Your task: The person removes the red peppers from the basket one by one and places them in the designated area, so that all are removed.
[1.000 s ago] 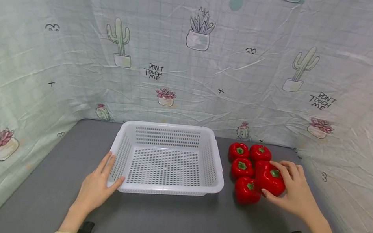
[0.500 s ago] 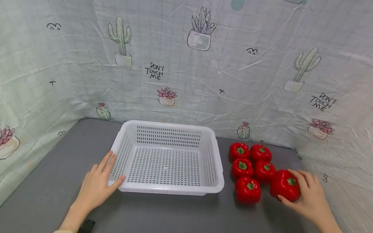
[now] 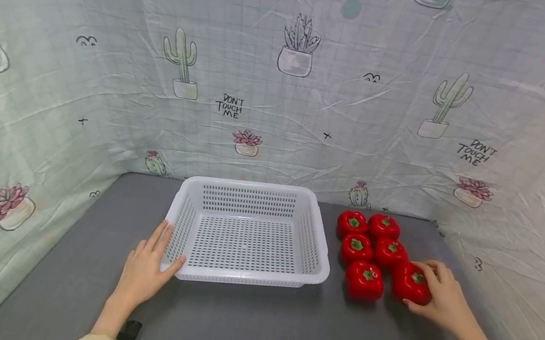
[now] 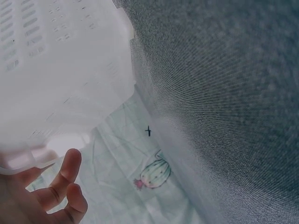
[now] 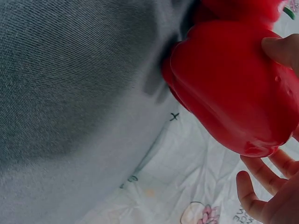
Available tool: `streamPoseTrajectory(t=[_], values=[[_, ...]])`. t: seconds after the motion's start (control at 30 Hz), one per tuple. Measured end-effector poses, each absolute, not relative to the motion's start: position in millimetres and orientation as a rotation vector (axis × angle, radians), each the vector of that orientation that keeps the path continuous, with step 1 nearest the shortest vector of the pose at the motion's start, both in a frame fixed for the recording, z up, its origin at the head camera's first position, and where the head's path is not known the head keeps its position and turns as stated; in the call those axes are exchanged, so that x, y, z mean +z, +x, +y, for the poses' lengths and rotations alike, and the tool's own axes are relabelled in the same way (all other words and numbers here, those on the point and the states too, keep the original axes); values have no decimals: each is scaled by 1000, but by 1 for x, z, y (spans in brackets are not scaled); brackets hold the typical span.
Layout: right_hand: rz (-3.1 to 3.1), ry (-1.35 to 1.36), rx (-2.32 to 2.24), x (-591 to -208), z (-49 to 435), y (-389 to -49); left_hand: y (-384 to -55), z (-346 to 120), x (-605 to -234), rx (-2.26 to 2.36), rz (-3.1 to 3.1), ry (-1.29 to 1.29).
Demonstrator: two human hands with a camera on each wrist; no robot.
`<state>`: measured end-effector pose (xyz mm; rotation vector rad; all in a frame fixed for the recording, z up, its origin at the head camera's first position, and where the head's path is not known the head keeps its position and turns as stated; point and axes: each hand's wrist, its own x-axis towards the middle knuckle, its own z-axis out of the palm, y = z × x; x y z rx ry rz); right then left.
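Observation:
At the right of the head view, my right hand [image 3: 445, 296] holds a red bell pepper [image 3: 411, 283] with a green stem, thumb on the near side and fingers over the far side. In the right wrist view this bell pepper [image 5: 229, 88] fills the upper right, the thumb against it and fingertips at its lower end. Several more red bell peppers [image 3: 363, 281] stand just left of it, stems up. My left hand [image 3: 143, 268] touches the near left corner of a white perforated plastic basket [image 3: 242, 276], thumb at the front rim, straight fingers along the left side.
The basket's floor [image 3: 244, 241] shows bare holes. Grey cloth covers the table [image 3: 250, 329]. A pale curtain [image 3: 281, 107] printed with cacti encloses the back and both sides, close to the right hand's side.
My right hand has carried its bell pepper right and nearer, away from the cluster, then slightly lower and left beside it. A pepper behind it came into view. The left hand stays at the basket.

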<state>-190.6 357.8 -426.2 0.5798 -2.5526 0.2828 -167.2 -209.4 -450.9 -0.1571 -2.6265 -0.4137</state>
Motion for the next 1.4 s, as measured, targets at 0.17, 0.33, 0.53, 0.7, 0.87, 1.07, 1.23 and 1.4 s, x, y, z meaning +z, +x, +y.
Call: streamPoseTrajectory(t=[0.17, 0.33, 0.53, 0.7, 0.87, 1.07, 1.23, 1.4], values=[[-2594, 562, 253, -433, 357, -193, -168, -209, -451, -424, -2635, -156], [-2601, 582, 235, -439, 357, -196, -168, -209, -451, -426, -2620, -167], [-2624, 592, 214, -444, 355, -198, -168, -209, -452, -432, -2632, -160], [-2663, 594, 214, -447, 354, -200, -168, -209, -453, -434, -2647, -149], [-2691, 588, 233, -449, 352, -202, -168, -209, -452, -428, -2648, -145], [-2696, 598, 231, -446, 351, -202, -168, -209, -452, -428, -2639, -147], [-2703, 595, 245, -446, 351, -201, -167, -209, -453, -429, -2643, -149], [-2714, 588, 250, -446, 351, -201, -168, -209, -453, -433, -2633, -151]])
